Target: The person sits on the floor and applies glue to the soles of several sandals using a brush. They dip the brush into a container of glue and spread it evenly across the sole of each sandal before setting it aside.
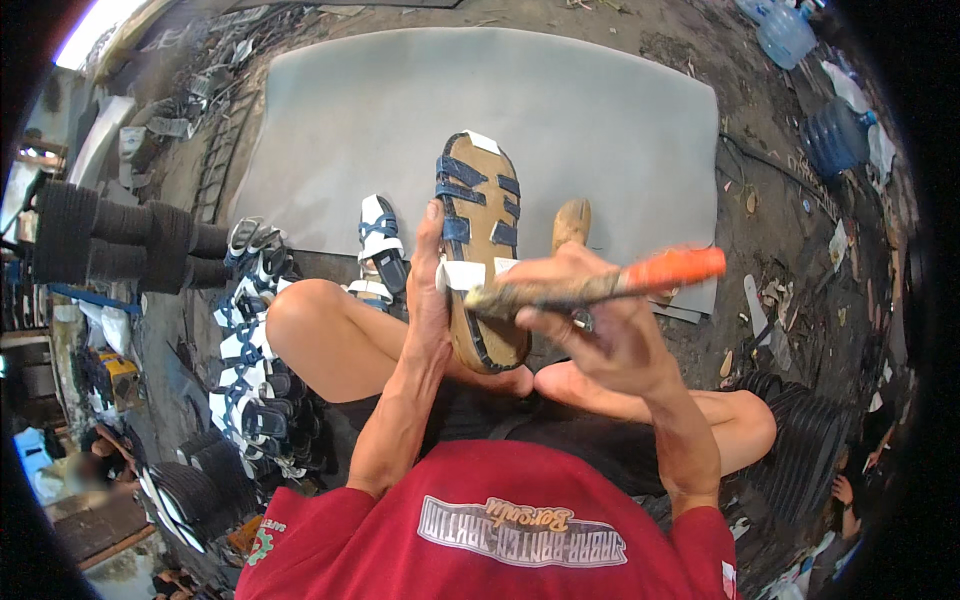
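My left hand [430, 290] is closed along the left edge of a sandal [482, 220], holding it raised above my crossed legs. The sandal has a tan face, a dark rim, short navy strap ends lying on both sides and white pieces at its top and middle. Over its lower right part, my right hand [600, 325] grips a stick-like tool [590, 290] with an orange end and a dark, crusted shaft. The tool's pale tip is at the sandal, but whether it touches cannot be told. Motion blurs this hand somewhat.
A grey sheet [340, 110] covers the ground ahead. On it lie a brown foot-shaped piece [572, 222] and a navy-and-white sandal [380, 240]. Many finished-looking sandals [245, 370] line my left side. Dark stacked soles [120, 235] stand far left; water jugs [838, 135] lie at right.
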### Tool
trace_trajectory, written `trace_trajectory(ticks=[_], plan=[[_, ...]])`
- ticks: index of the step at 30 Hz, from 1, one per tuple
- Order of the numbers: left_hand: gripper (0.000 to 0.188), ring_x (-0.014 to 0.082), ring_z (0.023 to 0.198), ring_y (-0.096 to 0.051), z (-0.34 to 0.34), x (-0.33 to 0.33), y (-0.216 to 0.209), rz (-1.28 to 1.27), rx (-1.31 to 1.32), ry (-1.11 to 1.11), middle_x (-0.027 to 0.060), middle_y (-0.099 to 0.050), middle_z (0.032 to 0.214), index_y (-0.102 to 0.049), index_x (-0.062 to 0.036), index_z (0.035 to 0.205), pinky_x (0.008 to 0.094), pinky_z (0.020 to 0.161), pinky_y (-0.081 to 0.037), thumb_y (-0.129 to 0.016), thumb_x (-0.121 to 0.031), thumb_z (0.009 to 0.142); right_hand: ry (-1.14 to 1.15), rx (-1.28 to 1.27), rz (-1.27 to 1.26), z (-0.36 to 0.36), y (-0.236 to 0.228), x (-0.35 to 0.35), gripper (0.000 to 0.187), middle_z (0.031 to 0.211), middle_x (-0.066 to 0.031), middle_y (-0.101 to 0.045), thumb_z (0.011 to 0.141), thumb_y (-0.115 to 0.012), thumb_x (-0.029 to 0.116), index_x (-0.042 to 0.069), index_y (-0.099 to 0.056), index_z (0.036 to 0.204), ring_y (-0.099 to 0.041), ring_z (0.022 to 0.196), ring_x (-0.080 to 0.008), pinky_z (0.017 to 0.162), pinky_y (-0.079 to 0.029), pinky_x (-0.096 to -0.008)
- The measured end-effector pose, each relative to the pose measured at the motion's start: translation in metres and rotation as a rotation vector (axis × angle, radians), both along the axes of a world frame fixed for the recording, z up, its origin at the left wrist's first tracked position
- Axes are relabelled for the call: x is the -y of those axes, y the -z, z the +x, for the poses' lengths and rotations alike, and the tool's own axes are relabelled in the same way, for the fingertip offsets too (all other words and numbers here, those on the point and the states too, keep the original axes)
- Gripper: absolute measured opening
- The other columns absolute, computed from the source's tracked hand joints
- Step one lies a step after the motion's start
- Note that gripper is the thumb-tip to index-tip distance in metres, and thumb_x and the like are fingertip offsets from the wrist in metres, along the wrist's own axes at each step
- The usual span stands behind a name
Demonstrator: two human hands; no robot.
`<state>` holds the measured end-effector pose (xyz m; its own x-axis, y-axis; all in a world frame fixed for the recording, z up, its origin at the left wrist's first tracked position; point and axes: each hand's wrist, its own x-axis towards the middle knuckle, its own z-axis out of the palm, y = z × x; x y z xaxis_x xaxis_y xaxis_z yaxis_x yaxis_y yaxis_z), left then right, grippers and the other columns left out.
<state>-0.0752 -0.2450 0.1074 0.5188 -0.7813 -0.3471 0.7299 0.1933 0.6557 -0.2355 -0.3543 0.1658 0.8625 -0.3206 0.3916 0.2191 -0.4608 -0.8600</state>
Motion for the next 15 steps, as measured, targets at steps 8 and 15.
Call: trace_trajectory(ticks=[8, 15], plan=[[0.066, 0.0189, 0.075, -0.073, 0.01, -0.001, 0.015, -0.007, -0.02, -0.058, 0.0136, -0.074, 0.101, -0.063, -0.0072, 0.13, 0.032, 0.064, -0.064, -0.052, -0.067, 0.102, 0.061, -0.031, -0.168, -0.023, -0.012, 0.002, 0.045, 0.088, -0.0004, -0.067, 0.076, -0.09, 0.014, 0.012, -0.079, 0.12, -0.053, 0.07, -0.0149, 0.062, -0.047, -0.0311], [0.066, 0.0246, 0.084, -0.075, 0.026, -0.002, 0.023, -0.077, -0.082, -0.143, 0.0194, -0.074, 0.107, -0.061, -0.0059, 0.132, 0.034, 0.065, -0.065, -0.05, -0.064, 0.104, -0.089, -0.151, -0.107, -0.045, -0.017, -0.028, 0.046, 0.086, -0.0027, -0.061, 0.077, -0.083, 0.006, 0.014, -0.079, 0.122, -0.059, 0.078, -0.0165, 0.066, -0.053, -0.0304]])
